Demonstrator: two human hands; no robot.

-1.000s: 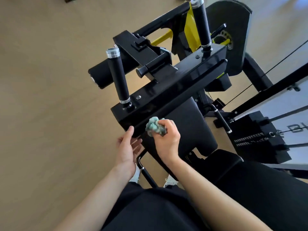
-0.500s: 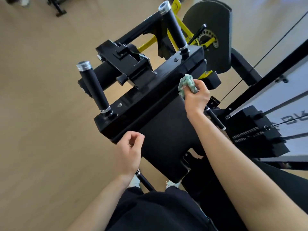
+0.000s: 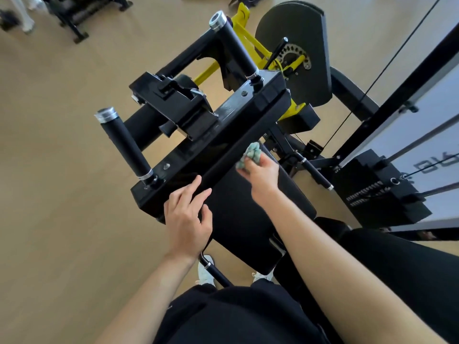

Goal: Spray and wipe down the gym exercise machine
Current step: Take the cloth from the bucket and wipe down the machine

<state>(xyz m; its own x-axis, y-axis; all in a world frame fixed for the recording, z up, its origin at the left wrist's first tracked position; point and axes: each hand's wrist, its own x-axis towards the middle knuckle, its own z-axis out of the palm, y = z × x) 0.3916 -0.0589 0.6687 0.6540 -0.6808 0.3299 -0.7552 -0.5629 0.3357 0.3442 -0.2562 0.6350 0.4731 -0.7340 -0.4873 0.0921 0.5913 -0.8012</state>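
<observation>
A black exercise machine point(image 3: 218, 142) with a padded slab, two upright grip handles and yellow linkage fills the middle of the head view. My right hand point(image 3: 263, 176) grips a crumpled green cloth point(image 3: 250, 155) and presses it against the front edge of the black pad, right of centre. My left hand point(image 3: 187, 217) lies flat on the pad's near left edge, fingers straight and spread. The left grip handle point(image 3: 126, 145) stands just beyond that hand. No spray bottle is in view.
A weight stack point(image 3: 380, 192) with cables and a slanted black frame stands at the right. A round black cam plate point(image 3: 298, 50) sits behind the machine. Other gym equipment point(image 3: 74, 11) is at the top left. The wooden floor point(image 3: 62, 194) spreads out on the left.
My right hand has drawn the cloth back along the pad's edge from the far right end toward the middle. My left hand opened and came down flat on the pad.
</observation>
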